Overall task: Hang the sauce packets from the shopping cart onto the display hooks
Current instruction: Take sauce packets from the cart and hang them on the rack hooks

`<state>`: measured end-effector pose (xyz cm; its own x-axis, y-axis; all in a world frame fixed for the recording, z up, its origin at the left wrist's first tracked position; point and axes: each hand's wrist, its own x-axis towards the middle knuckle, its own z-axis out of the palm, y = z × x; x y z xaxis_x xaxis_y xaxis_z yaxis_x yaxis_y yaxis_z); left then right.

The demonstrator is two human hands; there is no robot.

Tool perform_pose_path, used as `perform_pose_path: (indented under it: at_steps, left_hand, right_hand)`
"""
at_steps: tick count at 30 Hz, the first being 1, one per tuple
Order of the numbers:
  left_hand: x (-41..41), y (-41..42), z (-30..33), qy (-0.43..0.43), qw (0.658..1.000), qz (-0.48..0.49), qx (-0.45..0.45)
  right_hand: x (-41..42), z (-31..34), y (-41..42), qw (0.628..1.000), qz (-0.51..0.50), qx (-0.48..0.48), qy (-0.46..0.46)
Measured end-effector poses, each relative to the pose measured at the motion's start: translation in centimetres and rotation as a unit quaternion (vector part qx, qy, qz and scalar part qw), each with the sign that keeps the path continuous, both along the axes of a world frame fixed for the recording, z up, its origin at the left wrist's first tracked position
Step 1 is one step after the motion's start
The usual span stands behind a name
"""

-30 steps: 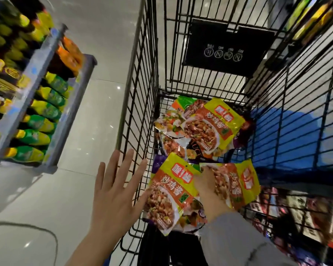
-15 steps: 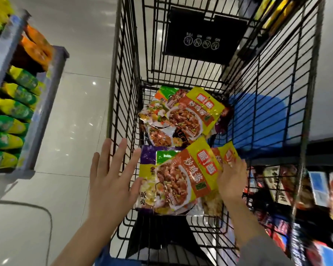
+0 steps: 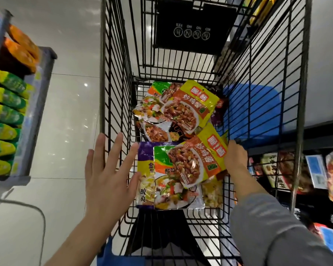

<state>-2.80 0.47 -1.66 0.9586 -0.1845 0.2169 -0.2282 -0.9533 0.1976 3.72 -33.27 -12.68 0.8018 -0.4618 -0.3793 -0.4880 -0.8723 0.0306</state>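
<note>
You are holding a fan of sauce packets over the cart with your right hand, its fingers hidden behind them; your left hand is reaching in, fingers spread. Loosely gripped, the stack could slide apart. The display hooks are lying out of view.

- One view only, from a head-worn wide-angle camera, so no second view overlaps it.
- It looks steeply forward and down into the shopping cart, whose wires bow outward near the frame edges.
- It sits close: both forearms enter from the near edge.
- The floor fills the left; a shelf crosses the right.
</note>
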Motion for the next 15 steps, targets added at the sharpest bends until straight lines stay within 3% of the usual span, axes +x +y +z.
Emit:
perform_pose_path:
  at_steps: [6,10,15]
  left_hand:
    - [0.0,0.0,0.1,0.006,1.000,-0.002,0.001]
    - [-0.1,0.0,0.2,0.010,1.000,-0.005,-0.008]
    - [-0.1,0.0,0.5,0.014,1.000,0.005,-0.023]
  right_hand:
    - [-2.0,5.6,2.0,0.981,-0.064,0.122,-0.139]
    - [-4.8,11.0,5.3,0.939,-0.046,0.225,-0.257]
    - [-8.7,14.5,12.3,0.908,0.027,0.368,-0.199]
